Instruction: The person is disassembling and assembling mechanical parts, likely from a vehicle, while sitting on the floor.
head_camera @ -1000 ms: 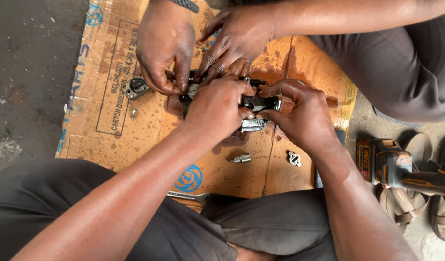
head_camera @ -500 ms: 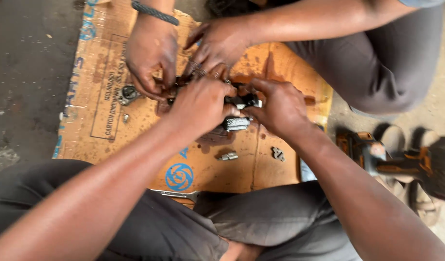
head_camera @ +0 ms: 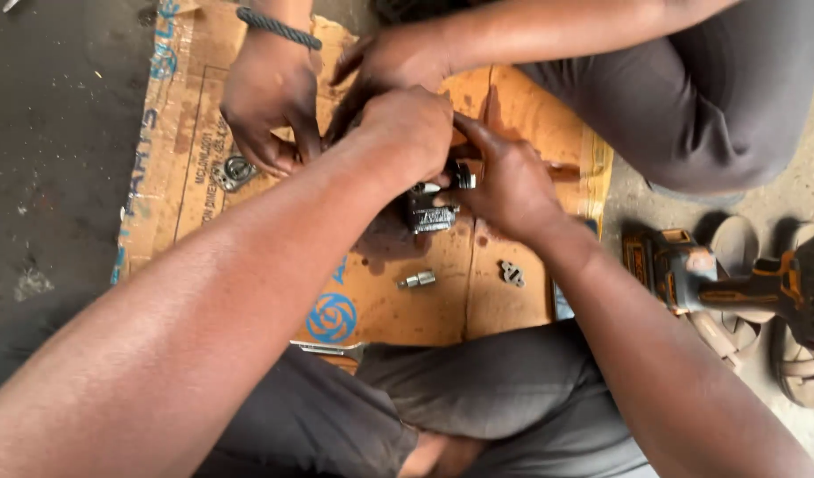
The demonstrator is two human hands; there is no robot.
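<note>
Dark metal part (head_camera: 429,211) sits, seemingly gripped, between left hand (head_camera: 407,133) and right hand (head_camera: 509,181).

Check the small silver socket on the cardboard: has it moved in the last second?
No. The small silver socket lies in the same place, just up and right of the blue round logo on the cardboard; only the camera shifted.

Small dark metal assembly (head_camera: 431,209), greasy, with a ribbed silvery lower end; held just above stained flattened cardboard (head_camera: 504,106), mostly hidden under fingers.
</note>
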